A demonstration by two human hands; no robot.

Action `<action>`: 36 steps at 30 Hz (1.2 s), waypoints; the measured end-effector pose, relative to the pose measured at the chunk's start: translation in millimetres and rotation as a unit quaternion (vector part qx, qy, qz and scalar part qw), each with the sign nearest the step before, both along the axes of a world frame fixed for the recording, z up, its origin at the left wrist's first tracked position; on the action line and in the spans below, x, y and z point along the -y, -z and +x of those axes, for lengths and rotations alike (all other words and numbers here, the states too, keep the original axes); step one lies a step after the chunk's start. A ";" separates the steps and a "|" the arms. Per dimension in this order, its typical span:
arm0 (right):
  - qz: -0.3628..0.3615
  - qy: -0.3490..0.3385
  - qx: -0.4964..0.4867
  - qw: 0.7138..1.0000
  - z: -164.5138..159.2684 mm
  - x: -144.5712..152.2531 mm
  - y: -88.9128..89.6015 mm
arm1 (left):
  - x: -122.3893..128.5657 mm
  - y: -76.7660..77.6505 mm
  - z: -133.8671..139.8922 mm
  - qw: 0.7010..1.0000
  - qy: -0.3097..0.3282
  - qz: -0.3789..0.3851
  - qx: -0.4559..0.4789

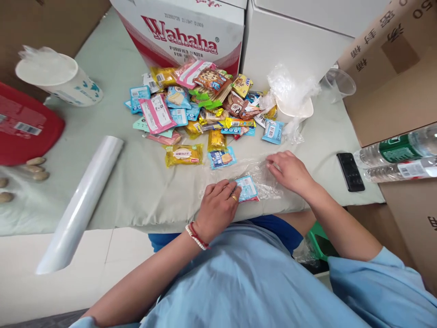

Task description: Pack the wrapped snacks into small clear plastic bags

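Note:
My left hand (220,205) lies with its fingers extended over a small blue snack packet (246,187), covering its left side. A sheet of thin clear plastic (269,182), perhaps a bag, is spread about that packet, and a bit of red shows under the packet's lower edge. At the plastic's right side is my right hand (290,171), thumb and forefinger slightly apart. Just beyond the hands lie a blue packet (221,158) and a yellow cake packet (183,155). Behind them is a heap of mixed wrapped snacks (205,100).
A roll of plastic film (82,205) overhangs the front edge at left, near a red container (27,123) and a paper tub (58,75). A Wahaha carton (184,36) stands behind the heap. To the right are a phone (350,171), bottles (399,152) and a plastic-filled bowl (295,107).

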State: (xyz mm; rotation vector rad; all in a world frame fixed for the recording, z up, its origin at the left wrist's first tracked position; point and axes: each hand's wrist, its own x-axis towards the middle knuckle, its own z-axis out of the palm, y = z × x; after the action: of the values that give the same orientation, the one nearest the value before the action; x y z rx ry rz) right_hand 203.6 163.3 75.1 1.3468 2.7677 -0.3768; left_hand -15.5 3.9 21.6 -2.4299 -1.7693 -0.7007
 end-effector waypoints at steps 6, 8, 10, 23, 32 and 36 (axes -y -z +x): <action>-0.066 -0.078 0.029 0.994 -71.1 -36.1 23.5 | 1.6 -11.9 7.4 0.994 -0.027 -0.081 -0.072; -0.126 -0.068 0.039 0.989 -80.8 -41.6 26.8 | 1.4 -13.4 7.7 0.990 -0.014 -0.113 -0.081; -0.175 -0.083 0.008 0.981 -80.1 -44.4 22.9 | 1.7 -13.8 7.8 0.986 -0.001 -0.145 -0.081; -0.103 -0.216 -0.115 0.964 -31.1 68.7 30.7 | 2.8 11.8 -5.4 0.992 0.002 -0.116 0.053; -0.145 -0.172 -0.115 0.967 -30.1 83.4 31.5 | 6.5 26.0 -50.7 0.913 -0.241 -0.068 0.321; -0.145 -0.225 -0.119 0.956 -29.7 85.4 21.4 | -15.1 8.9 -56.6 0.864 -0.259 -0.174 0.395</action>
State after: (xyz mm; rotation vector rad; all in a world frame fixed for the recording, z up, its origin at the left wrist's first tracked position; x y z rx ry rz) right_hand 173.8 77.9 53.6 0.6184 2.9326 -0.9192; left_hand -72.2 19.0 12.8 -1.7286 -2.8966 -1.5467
